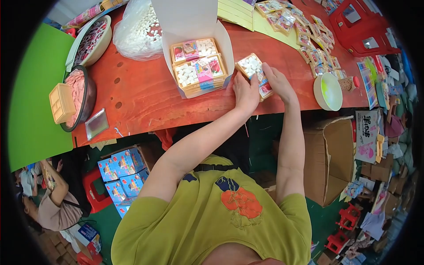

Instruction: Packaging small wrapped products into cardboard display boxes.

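Observation:
Both my hands are closed around a small pack of candy trays [250,64], tan at the edges with white marshmallow-like pieces and a printed label. My left hand [245,92] grips its near left side, and my right hand [281,85] lies along its right side with the fingers over the label. Just left of the pack stands an open white carton [225,37] with its lid flap raised. Inside it sit two visible rows of similar packs [199,73], tan trays with white pieces and pink labels.
A clear bag of white pieces [140,33] lies behind the carton. Loose small packs [311,42] cover the back right, near a pale bowl [328,92] and a jar [349,84]. Tubs [90,95] stand left. Below are blue boxes [126,170] and a cardboard box [329,163].

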{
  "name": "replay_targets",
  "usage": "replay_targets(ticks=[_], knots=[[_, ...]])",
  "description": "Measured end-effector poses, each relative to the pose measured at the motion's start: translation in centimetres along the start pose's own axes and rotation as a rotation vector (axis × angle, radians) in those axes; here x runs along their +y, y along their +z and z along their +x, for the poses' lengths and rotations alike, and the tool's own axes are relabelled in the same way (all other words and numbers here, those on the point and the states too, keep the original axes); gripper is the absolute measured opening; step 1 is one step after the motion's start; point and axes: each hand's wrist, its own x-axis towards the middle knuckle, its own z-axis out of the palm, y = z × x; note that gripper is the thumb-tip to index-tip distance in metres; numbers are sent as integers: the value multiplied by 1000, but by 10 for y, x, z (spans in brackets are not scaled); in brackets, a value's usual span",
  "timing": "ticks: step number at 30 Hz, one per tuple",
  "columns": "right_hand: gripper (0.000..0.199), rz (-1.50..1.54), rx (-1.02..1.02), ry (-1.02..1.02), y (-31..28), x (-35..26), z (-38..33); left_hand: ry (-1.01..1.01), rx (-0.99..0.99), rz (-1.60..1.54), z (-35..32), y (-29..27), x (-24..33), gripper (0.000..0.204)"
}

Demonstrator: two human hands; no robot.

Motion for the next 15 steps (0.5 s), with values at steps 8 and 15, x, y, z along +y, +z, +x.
replay_targets(ticks=[8, 15], knots=[[64, 121, -201, 128, 1, -1, -42, -85, -15, -200, -14, -9, -15, 63], [55, 563, -269, 114, 7, 2, -72, -15, -145, -397, -24, -18, -9, 73]])
